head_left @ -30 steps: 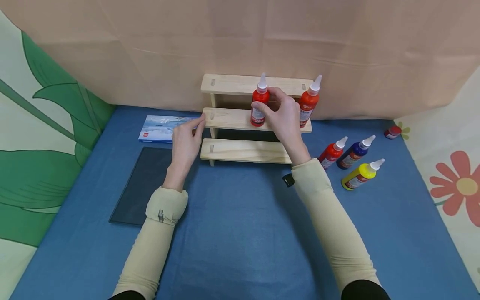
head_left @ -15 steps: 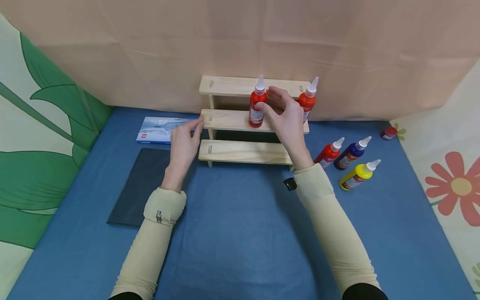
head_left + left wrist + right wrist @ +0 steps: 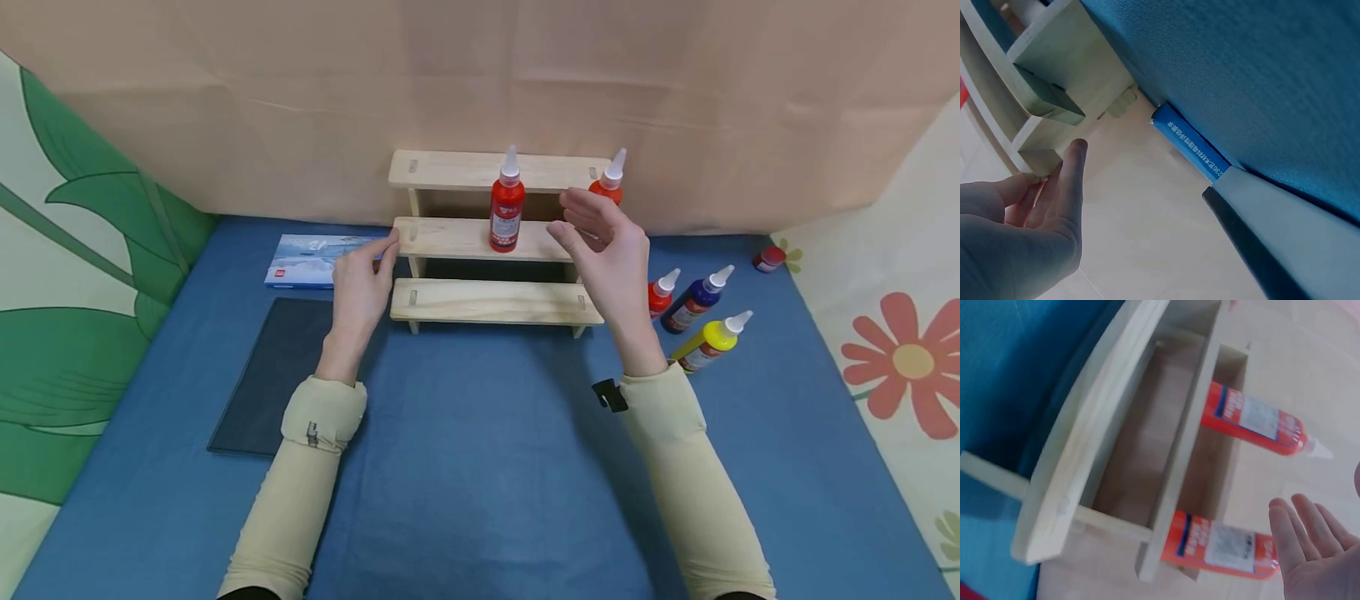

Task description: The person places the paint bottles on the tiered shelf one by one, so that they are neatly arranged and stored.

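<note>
A three-tier wooden shelf [image 3: 495,301] stands at the back of the blue-covered table. My left hand [image 3: 363,287] holds the left end of its middle tier between thumb and fingers; in the left wrist view the shelf corner [image 3: 1041,162] lies at the fingertips. On the middle tier a red paint bottle [image 3: 506,208] with a white nozzle stands upright. A second red paint bottle [image 3: 1222,547] stands at that tier's right end, partly hidden in the head view behind my right hand [image 3: 611,258]. That hand is between the bottles, fingers extended, holding nothing.
To the right lie a red bottle [image 3: 660,296], a blue bottle [image 3: 692,306] and a yellow bottle [image 3: 708,343], with a small red jar [image 3: 769,258] farther back. At left are a blue-white box [image 3: 307,260] and a dark flat board [image 3: 273,375].
My right hand has let go of the middle red bottle and drawn away to the right, leaving it standing on the tier. The left hand stays at the shelf's end.
</note>
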### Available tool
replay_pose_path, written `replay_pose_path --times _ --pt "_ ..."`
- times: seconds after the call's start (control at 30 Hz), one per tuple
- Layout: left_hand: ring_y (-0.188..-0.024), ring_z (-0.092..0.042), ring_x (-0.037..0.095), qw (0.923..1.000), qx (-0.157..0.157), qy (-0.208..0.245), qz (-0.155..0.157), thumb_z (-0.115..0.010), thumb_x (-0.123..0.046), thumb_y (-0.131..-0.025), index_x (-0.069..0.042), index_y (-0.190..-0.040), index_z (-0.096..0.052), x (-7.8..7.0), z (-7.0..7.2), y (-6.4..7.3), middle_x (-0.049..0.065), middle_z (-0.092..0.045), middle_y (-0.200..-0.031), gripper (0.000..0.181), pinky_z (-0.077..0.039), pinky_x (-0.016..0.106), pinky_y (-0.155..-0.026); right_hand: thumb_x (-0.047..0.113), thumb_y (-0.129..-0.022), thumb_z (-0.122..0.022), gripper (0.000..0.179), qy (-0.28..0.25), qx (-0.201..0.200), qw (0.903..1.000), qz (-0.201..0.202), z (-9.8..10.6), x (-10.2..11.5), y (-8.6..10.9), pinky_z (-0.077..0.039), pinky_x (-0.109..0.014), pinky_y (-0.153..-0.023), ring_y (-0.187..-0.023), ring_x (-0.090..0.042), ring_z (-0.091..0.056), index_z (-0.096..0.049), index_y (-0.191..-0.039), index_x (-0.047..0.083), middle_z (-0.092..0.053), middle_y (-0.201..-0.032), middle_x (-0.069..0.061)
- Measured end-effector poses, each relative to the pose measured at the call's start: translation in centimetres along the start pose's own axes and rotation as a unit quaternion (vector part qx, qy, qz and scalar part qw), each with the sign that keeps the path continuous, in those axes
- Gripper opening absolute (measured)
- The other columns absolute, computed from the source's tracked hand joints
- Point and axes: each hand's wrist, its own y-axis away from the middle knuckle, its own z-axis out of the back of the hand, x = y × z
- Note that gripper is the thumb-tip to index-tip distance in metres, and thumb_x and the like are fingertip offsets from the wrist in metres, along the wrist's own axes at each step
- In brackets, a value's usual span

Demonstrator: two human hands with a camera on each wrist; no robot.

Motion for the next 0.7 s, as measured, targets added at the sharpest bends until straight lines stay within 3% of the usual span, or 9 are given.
replay_pose_path --times 0.17,0.3,0.7 --pt "-0.088 -0.077 0.039 1.0 0.001 -0.003 -0.001 -0.063 -0.012 -0.11 -0.001 -0.136 -0.072 0.0 0.1 -0.1 0.021 -0.074 -0.127 0.03 -0.051 0.043 -0.067 0.021 -0.099 -0.081 0.045 0.023 0.004 0.9997 0.009 1.7 0.6 1.0 -0.055 -0.036 -0.103 -0.122 -0.018 -0.07 -0.07 -0.14 0.006 -0.074 -0.134 -0.002" --pt "-0.09 -0.077 0.039 1.0 0.004 0.0 0.001 -0.062 -0.011 -0.11 -0.001 -0.137 -0.072 0.0 0.1 -0.1 0.021 -0.074 -0.126 0.03 -0.055 0.046 -0.069 0.022 -0.101 -0.079 0.043 0.058 0.003 0.9982 0.01 3.1 0.7 2.0 -0.056 -0.036 -0.102 -0.121 -0.018 -0.071 -0.071 -0.14 0.009 -0.074 -0.133 -0.001" --pt "-0.096 -0.077 0.04 1.0 0.006 0.006 0.005 -0.062 -0.012 -0.111 0.0 -0.137 -0.072 0.1 0.1 -0.1 0.021 -0.073 -0.129 0.03 -0.059 0.051 -0.076 0.026 -0.104 -0.075 0.046 0.134 -0.014 0.9906 -0.025 7.1 0.3 4.2 -0.055 -0.031 -0.101 -0.126 -0.027 -0.069 -0.067 -0.147 0.013 -0.071 -0.14 -0.006"
